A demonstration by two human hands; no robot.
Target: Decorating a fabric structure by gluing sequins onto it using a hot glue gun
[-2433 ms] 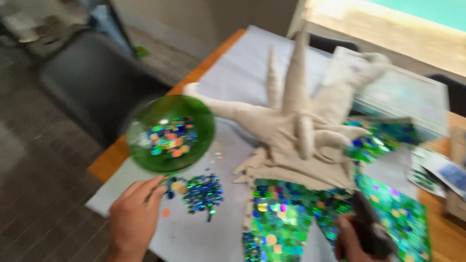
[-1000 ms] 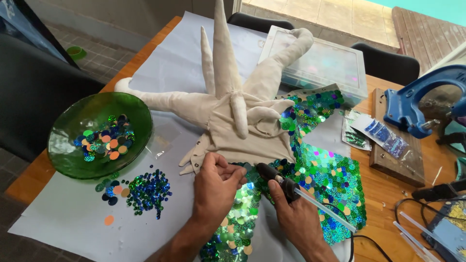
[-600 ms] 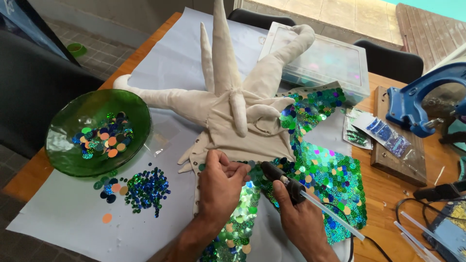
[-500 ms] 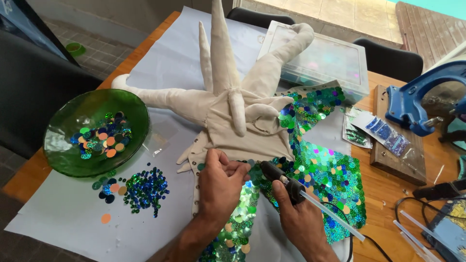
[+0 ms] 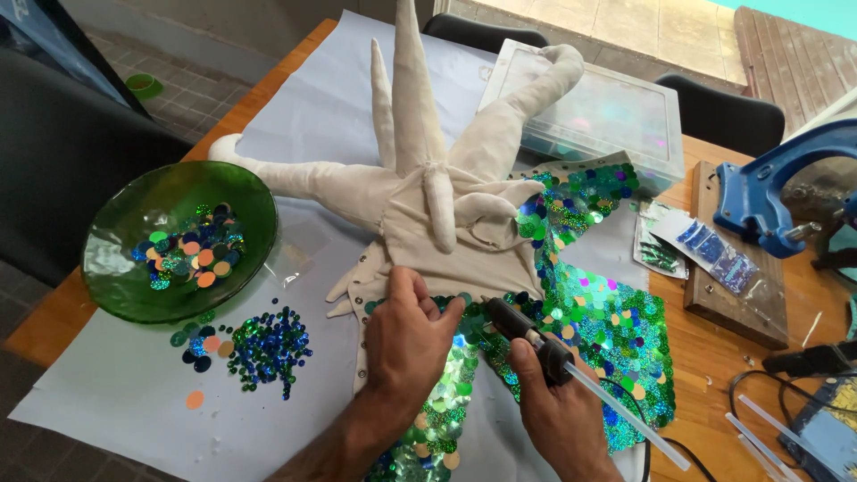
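A cream stuffed fabric figure (image 5: 428, 192) with several long pointed limbs lies on pale paper, its lower part covered in green and blue sequins (image 5: 589, 312). My left hand (image 5: 409, 335) presses flat on the sequinned part just below the cream cloth, fingertips at the seam. My right hand (image 5: 562, 419) grips a black glue gun (image 5: 527, 335), whose nozzle points at the spot beside my left fingertips. A clear glue stick (image 5: 625, 415) sticks out of its back.
A green glass bowl (image 5: 134, 295) of large sequins sits at the left, with a loose sequin pile (image 5: 259, 344) beside it. A clear plastic box (image 5: 598, 116), sequin packets (image 5: 705, 254), a wooden board and a blue press tool (image 5: 777, 196) stand at the right. Dark chairs surround the table.
My left hand came from the loose sequin pile to the sequinned cloth and pressed there. The right hand brought the glue gun up beside it; both have barely moved in the last second.
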